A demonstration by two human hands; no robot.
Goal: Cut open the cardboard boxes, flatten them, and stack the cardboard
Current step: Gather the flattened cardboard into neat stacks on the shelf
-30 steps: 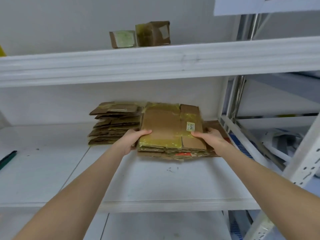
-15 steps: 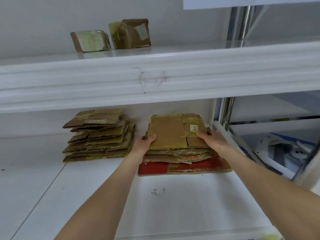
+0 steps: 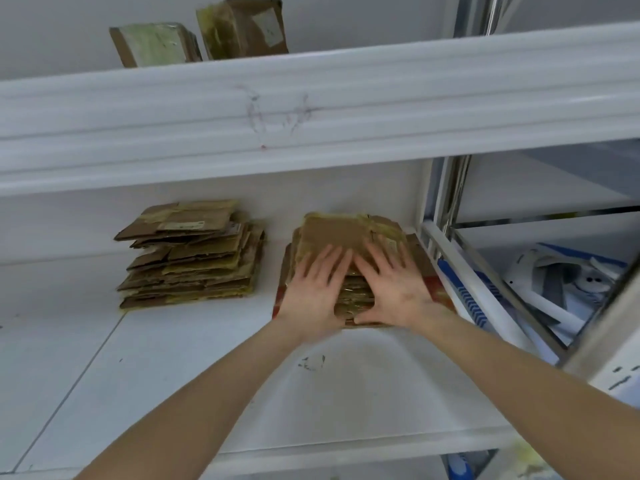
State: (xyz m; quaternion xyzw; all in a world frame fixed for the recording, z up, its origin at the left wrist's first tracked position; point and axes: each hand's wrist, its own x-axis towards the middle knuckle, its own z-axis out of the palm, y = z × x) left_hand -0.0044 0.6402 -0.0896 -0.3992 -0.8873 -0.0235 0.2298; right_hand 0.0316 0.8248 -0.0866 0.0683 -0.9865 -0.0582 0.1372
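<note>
With left hand [image 3: 313,292] and right hand [image 3: 391,289], fingers straight and spread, presses down on right stack [image 3: 332,230] of flattened cardboard at back right of lower shelf [image 3: 346,393]. Leaves left stack [image 3: 194,251] apart, untouched. Sees two taped boxes side by side on upper shelf [image 3: 346,98]: pale box [image 3: 156,45], brown box [image 3: 242,26].

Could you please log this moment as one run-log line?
left hand: flat on right cardboard stack | right hand: flat on same stack | left cardboard stack: untouched | two boxes: on upper shelf
</note>
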